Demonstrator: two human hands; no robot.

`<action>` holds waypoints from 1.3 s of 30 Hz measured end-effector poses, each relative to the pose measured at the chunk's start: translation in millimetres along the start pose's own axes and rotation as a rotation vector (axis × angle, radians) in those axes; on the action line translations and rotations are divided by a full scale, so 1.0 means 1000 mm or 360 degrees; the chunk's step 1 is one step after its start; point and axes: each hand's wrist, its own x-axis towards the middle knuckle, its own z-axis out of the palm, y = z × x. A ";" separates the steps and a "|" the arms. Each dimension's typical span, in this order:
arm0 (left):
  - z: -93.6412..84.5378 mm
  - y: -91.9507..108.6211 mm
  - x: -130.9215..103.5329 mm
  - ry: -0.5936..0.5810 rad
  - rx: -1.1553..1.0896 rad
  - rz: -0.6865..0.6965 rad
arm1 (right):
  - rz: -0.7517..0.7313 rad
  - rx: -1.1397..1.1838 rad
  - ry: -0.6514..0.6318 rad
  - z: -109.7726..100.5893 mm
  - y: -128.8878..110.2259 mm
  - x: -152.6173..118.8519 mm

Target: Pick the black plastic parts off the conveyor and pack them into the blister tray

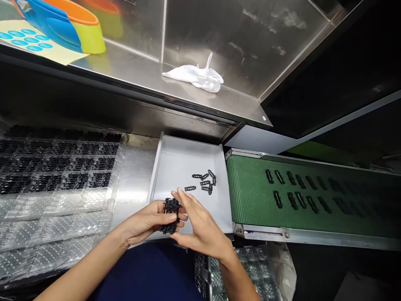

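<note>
My left hand (147, 221) is closed around a stack of small black plastic parts (169, 215), its thumb lying across the front. The stack is upright, above the near edge of the white tray (175, 161). On the right side, my right hand (200, 228) spans the same stack, fingertips at its upper end and thumb at its lower end. Several loose black parts (205, 182) of the same kind lie scattered in the tray beyond my hands.
On the right, a green conveyor belt (250, 209) carries two rows of black parts. To the left sits a clear blister tray (56, 234), its far compartments filled with black parts. A white glove-like item (200, 78) and a blue, orange and yellow container (92, 35) rest on the metal shelf.
</note>
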 end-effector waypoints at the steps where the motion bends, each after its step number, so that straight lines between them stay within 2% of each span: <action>1: 0.000 0.001 0.003 -0.0016 0.0023 -0.0017 | 0.0009 -0.0035 -0.0004 0.001 0.000 0.001; 4: 0.002 0.002 0.015 -0.0013 0.0014 -0.0040 | -0.0019 0.0017 -0.0020 -0.003 0.012 0.002; 5: 0.003 0.002 0.020 0.0006 0.0005 -0.0037 | 0.0000 0.0059 -0.0005 -0.008 0.022 0.002; 6: 0.005 0.001 0.025 0.0026 -0.0006 -0.0032 | 0.0107 0.0064 0.0096 -0.017 0.035 -0.001; 8: 0.009 -0.002 0.035 0.0037 -0.0022 -0.0033 | 0.0548 -0.0077 0.0548 -0.047 0.071 -0.012; 9: 0.011 -0.003 0.039 0.0024 -0.0031 -0.0051 | 0.0894 -0.0245 0.0955 -0.066 0.091 -0.021; 10: 0.013 -0.004 0.042 0.0006 -0.0039 -0.0071 | 0.1114 -0.0385 0.1242 -0.087 0.110 -0.033; 11: 0.014 -0.006 0.045 -0.0004 -0.0040 -0.0089 | 0.1237 -0.0468 0.1412 -0.109 0.127 -0.045; 12: 0.014 -0.007 0.047 -0.0005 -0.0032 -0.0104 | 0.1336 -0.0528 0.1550 -0.129 0.141 -0.058; 14: 0.015 -0.009 0.048 0.0000 -0.0013 -0.0099 | 0.1425 -0.0559 0.1674 -0.162 0.161 -0.078; 16: 0.016 -0.011 0.048 0.0033 -0.0021 -0.0040 | 0.1446 -0.0522 0.1712 -0.180 0.169 -0.089; 17: 0.017 -0.012 0.048 0.0063 -0.0041 0.0000 | 0.1432 -0.0485 0.1707 -0.182 0.167 -0.090; 18: 0.019 -0.013 0.048 0.0099 -0.0067 0.0043 | 0.1405 -0.0434 0.1690 -0.179 0.163 -0.088; 20: 0.024 -0.014 0.047 0.0178 -0.0117 0.0115 | 0.1312 -0.0289 0.1615 -0.157 0.146 -0.077; 23: 0.032 -0.015 0.043 0.0238 -0.0144 0.0200 | 0.1091 0.0039 0.1361 -0.093 0.098 -0.051; 25: 0.034 -0.015 0.039 0.0228 -0.0125 0.0274 | 0.0813 0.0422 0.1015 -0.048 0.058 -0.037; 27: 0.033 -0.014 0.032 0.0198 -0.0078 0.0356 | 0.0587 0.0549 0.0825 -0.016 0.023 -0.028; 28: 0.031 -0.013 0.028 0.0189 -0.0046 0.0389 | 0.0493 0.0484 0.0778 -0.006 0.010 -0.025; 30: 0.026 -0.011 0.018 0.0203 0.0022 0.0415 | 0.0354 0.0125 0.0727 0.000 -0.006 -0.021; 33: 0.015 -0.007 0.004 0.0231 0.0114 0.0375 | 0.0115 -0.0336 0.0461 -0.007 -0.012 -0.017; 36: 0.008 -0.007 -0.006 0.0152 0.0099 0.0286 | -0.0091 -0.0329 0.0250 -0.012 -0.012 -0.012; 39: 0.005 -0.008 -0.011 0.0049 0.0010 0.0192 | -0.0103 -0.0118 0.0290 -0.009 -0.012 -0.007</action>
